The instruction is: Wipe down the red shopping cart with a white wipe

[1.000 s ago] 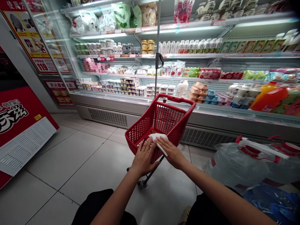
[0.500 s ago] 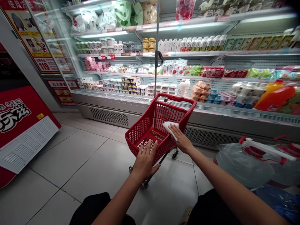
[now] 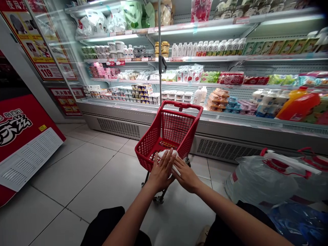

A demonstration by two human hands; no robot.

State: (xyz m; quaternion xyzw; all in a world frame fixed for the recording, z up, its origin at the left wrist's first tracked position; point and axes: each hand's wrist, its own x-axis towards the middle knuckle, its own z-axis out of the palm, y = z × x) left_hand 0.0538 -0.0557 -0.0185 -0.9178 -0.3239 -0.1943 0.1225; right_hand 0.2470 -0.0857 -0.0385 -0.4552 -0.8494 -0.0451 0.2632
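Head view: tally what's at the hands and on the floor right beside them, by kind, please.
Red basket cart: 1
White wipe, under both hands: 1
Hands: 2, left hand and right hand
Large clear water jugs: 2, and
Total: 6

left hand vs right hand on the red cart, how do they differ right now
The left hand lies flat and bare on the near rim of the red cart, fingers spread. The right hand presses a white cloth against that rim, fingers closer together. The left hand partly overlaps the cloth; the right hand sits lower and to the side. Both rest at the same near edge, palms down.
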